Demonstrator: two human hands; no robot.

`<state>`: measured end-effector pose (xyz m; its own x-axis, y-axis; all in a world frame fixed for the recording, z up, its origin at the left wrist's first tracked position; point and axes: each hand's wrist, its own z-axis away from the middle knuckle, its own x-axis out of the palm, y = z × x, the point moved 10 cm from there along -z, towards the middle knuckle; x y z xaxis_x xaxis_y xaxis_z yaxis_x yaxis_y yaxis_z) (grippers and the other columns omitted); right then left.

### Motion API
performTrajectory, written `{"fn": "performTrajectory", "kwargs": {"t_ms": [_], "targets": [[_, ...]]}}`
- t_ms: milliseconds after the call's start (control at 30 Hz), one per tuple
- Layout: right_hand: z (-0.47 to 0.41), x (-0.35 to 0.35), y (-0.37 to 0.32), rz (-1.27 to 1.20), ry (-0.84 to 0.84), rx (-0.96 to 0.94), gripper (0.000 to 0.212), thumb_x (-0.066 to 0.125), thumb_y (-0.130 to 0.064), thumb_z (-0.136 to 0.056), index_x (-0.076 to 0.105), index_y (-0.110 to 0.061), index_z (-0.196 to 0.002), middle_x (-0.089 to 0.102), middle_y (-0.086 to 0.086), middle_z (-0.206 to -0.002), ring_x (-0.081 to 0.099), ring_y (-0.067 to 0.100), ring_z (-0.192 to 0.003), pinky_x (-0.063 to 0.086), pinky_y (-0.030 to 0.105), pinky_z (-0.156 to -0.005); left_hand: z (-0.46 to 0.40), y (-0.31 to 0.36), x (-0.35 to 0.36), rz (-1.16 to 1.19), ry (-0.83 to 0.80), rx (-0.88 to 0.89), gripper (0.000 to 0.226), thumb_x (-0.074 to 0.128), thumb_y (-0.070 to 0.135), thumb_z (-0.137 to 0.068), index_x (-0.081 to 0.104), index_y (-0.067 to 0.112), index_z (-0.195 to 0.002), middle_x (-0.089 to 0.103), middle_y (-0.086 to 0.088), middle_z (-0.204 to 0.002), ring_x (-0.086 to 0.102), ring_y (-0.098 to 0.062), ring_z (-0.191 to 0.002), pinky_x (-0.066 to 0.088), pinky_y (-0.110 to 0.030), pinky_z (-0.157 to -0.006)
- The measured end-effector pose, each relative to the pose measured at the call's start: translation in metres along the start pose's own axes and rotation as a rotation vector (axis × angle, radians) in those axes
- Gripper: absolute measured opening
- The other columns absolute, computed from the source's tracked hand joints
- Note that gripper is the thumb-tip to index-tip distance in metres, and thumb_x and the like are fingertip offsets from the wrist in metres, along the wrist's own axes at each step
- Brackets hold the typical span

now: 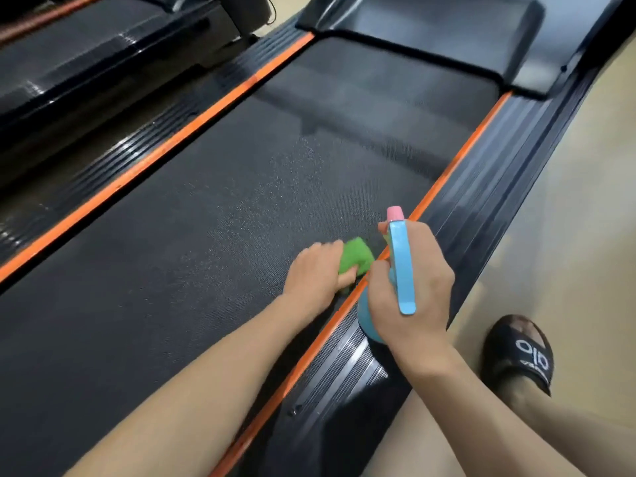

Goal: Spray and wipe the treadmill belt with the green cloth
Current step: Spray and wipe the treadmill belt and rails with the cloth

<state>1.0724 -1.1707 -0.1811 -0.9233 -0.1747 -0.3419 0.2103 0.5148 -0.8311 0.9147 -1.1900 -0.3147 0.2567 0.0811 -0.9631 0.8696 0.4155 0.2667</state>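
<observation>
**Cloth down at the belt's right edge, bottle held ready**

From where I stood, the left hand was curled over the green cloth, gripping it in a wad and pressing it onto the treadmill belt, just beside the orange strip on the right-hand side. The right hand was wrapped round the neck of the blue spray bottle, its pink nozzle pointing up the belt; the bottle hung over the ribbed side rail, close beside the cloth. I could not tell whether a finger was on the trigger.

A pale speckle of droplets lay across the middle of the belt ahead of the cloth, so the wiping looked to me only just started, with most of the wet patch yet to be covered.

To do it well, I judged the cloth wanted opening out flatter, since a tight wad covers little. Long, overlapping strokes from the orange strip across to the far one would lift the droplets rather than smear them. The bottle was best kept clear over the rail, so the nozzle did not drip onto ground already wiped. A sandalled foot rested on the floor nearby.
</observation>
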Motion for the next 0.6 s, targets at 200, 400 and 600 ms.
{"fn": "performTrajectory", "kwargs": {"t_ms": [200, 400, 600], "targets": [[0.002, 0.001, 0.003, 0.023, -0.012, 0.014, 0.025, 0.051, 0.003, -0.074, 0.062, -0.001, -0.096, 0.061, 0.013, -0.089, 0.056, 0.034, -0.074, 0.046, 0.040, -0.067, 0.092, -0.041, 0.001, -0.127, 0.003, 0.113, 0.038, 0.065, 0.046, -0.074, 0.033, 0.025, -0.073, 0.056, 0.000, -0.065, 0.057, -0.024, -0.065, 0.037, -0.031, -0.057], [0.003, 0.003, 0.002, 0.017, 0.000, -0.003, 0.028, 0.053, 0.003, -0.075, 0.064, -0.002, -0.100, 0.061, 0.009, -0.089, 0.055, 0.026, -0.074, 0.045, 0.027, -0.068, 0.021, -0.025, 0.010, -0.061, 0.065, 0.004, 0.034, 0.060, 0.047, -0.084, 0.041, 0.020, -0.077, 0.061, -0.007, -0.077, 0.057, -0.031, -0.077, 0.040, -0.039, -0.068], [-0.001, 0.009, -0.002, 0.046, -0.003, 0.012, 0.028, 0.053, 0.000, -0.076, 0.065, -0.005, -0.101, 0.059, -0.001, -0.088, 0.049, 0.013, -0.072, 0.041, 0.023, -0.065, -0.015, -0.016, -0.001, -0.052, 0.031, -0.111, 0.032, 0.053, 0.046, -0.093, 0.047, 0.014, -0.090, 0.063, -0.011, -0.091, 0.055, -0.034, -0.088, 0.028, -0.038, -0.067]]}}
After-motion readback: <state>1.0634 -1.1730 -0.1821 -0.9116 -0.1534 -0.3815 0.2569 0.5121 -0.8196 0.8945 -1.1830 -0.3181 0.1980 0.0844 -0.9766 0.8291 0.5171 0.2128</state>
